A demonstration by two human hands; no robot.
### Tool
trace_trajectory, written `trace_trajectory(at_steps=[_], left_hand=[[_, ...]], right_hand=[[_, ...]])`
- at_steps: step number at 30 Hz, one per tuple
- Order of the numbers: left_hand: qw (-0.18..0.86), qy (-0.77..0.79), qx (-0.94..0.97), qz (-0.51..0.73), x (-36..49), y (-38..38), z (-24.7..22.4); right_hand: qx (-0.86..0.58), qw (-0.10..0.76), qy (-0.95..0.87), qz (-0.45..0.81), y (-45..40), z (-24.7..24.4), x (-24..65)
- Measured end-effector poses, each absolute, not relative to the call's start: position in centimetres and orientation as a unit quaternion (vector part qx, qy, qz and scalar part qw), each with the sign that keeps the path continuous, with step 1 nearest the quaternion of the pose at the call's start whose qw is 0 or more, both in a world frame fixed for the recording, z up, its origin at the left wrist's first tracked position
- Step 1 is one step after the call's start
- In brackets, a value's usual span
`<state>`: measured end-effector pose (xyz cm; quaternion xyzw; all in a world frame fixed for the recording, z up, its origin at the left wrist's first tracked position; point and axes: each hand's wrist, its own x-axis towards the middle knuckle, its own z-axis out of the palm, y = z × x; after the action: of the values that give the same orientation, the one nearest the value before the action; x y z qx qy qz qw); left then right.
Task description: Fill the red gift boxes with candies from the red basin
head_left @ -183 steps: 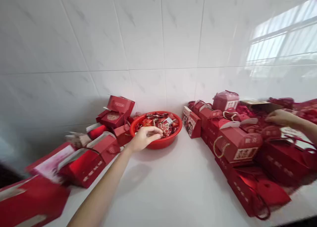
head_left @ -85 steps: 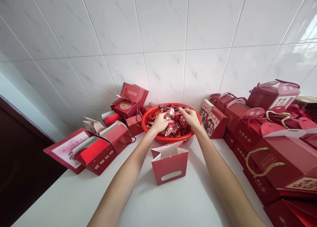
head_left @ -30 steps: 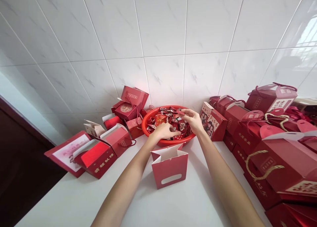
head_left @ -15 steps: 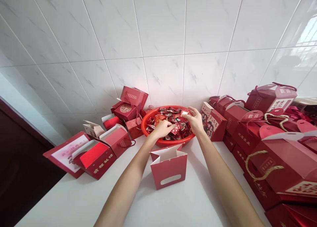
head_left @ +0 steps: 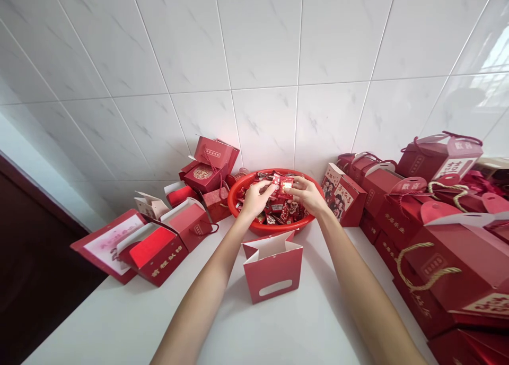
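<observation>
Over a red plastic basin (head_left: 274,229) full of wrapped candies (head_left: 278,214), my two hands are close together. My left hand (head_left: 256,197) pinches a red candy with pale dots (head_left: 275,180). Between the fingers of my right hand (head_left: 308,194) is a shiny red wrapped candy (head_left: 286,184); the two wrappers nearly touch. In front of the basin, between my forearms, an upright red gift box (head_left: 273,275) stands with its top open, a white inside showing and a white oval on its near face.
Open red boxes (head_left: 159,253) stand on the left of the white table (head_left: 119,322), with more stacked behind. Many red boxes with rope handles (head_left: 457,253) are piled on the right. A box with printed figures (head_left: 342,195) stands beside the basin. Tiled wall (head_left: 262,126) rises behind.
Both hands have lifted slightly and come together above the basin, each with a candy. The left hand has raised its dotted candy from the pile. The open box stays in place.
</observation>
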<state>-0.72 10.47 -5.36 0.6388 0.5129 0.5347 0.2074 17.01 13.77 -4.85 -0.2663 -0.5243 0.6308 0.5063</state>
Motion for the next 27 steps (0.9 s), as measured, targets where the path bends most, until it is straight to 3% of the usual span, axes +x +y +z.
trace_trajectory(at_steps=[8, 14, 19, 27], left_hand=[[0.221, 0.507, 0.654, 0.516, -0.7, 10.6, -5.4], [0.260, 0.526, 0.652, 0.480, -0.5, 10.8, -5.6], [0.231, 0.547, 0.730, 0.338, 0.0, 10.4, -5.6], [0.100, 0.534, 0.816, 0.197, 0.5, 10.9, -5.5]], right_hand=[[-0.231, 0.457, -0.547, 0.662, 14.0, -5.0, 16.9], [-0.267, 0.570, -0.500, 0.596, 14.5, -5.4, 17.0], [-0.277, 0.649, -0.409, 0.579, 15.6, -5.8, 17.3], [-0.252, 0.704, -0.331, 0.575, 16.7, -6.0, 17.8]])
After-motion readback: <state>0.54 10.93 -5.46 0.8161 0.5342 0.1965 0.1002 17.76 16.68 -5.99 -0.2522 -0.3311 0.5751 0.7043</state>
